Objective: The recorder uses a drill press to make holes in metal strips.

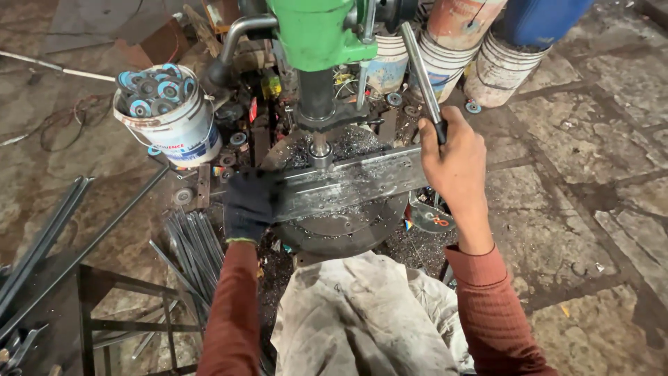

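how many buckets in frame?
4, possibly more hidden behind the drill press: white bucket of discs upper left, one behind the column, two stacked-looking ones and upper right.

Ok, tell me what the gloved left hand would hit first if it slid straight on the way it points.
The left hand lies on the flat steel bar, pointing right along it. Going straight on, it would probably first meet the drill spindle coming down onto the bar, though depth is hard to judge.
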